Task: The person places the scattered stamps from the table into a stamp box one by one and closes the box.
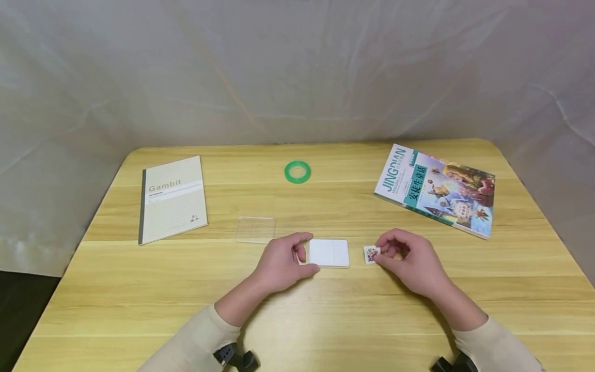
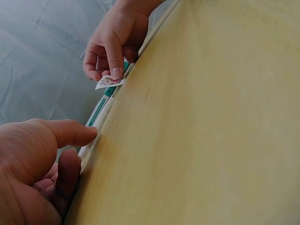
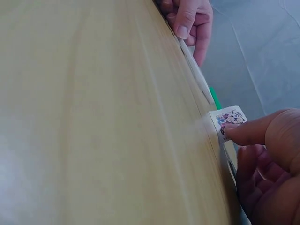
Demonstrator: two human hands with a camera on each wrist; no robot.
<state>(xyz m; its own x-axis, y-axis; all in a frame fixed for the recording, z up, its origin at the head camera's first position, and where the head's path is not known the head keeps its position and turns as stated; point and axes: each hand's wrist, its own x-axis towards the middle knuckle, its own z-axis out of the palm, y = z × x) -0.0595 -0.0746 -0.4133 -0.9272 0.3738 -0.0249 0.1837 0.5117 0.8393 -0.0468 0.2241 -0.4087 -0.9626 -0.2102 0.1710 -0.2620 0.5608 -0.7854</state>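
My right hand (image 1: pixel 415 263) pinches a small postage stamp (image 1: pixel 370 253) between thumb and fingers. The stamp has a white perforated border and a colourful printed picture, which the right wrist view also shows. Just left of it a shallow clear plastic case (image 1: pixel 341 266) lies on the table with a white insert (image 1: pixel 328 252) in it. The left hand (image 1: pixel 285 261) holds this case at its left end, forefinger at the far corner and thumb at the near one. Beyond the left hand lies a clear, flat plastic lid (image 1: pixel 254 229), its near right corner right by the knuckles.
A roll of green tape (image 1: pixel 289 174) lies toward the back middle of the wooden table (image 1: pixel 297 320). At the left is a beige notebook (image 1: pixel 174 206), and at the back right a colourful book (image 1: pixel 441 194). A grey cloth (image 1: pixel 297 67) hangs behind the table.
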